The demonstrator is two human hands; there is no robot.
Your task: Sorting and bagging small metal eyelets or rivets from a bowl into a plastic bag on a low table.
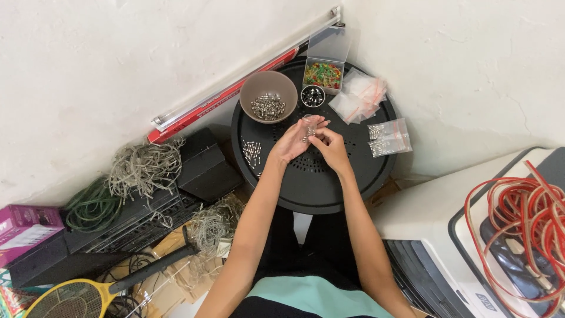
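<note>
- Black round perforated plastic tabletop (353, 176): carries all the work things; it stands in a corner between two white plaster walls.
- Left hand (292, 141): palm up over the tabletop's middle, cupped, a small bunch of silvery metal pins (309, 131) lying across its fingers.
- Right hand (331, 147): just beside the left, thumb and forefinger pinched at the bunch; whether it has closed on a single pin is too small to tell.
- Handling judgement: picking one pin at a time goes best with the cupped palm kept level and low over the tabletop, so that a dropped piece lands close by and not through the holes.
- Brown round bowl (269, 96): behind the hands, holding a heap of like silvery parts.
- Short row of loose silvery parts (252, 152): on the tabletop, left of the hands.
- Small black round cup (312, 95): beside the bowl, with small pieces inside.
- Clear lidded box of red, green and yellow pieces (322, 75): at the far rim, lid up.
- Clear plastic bags (360, 97): right of the cup; two more near the right rim.
</note>
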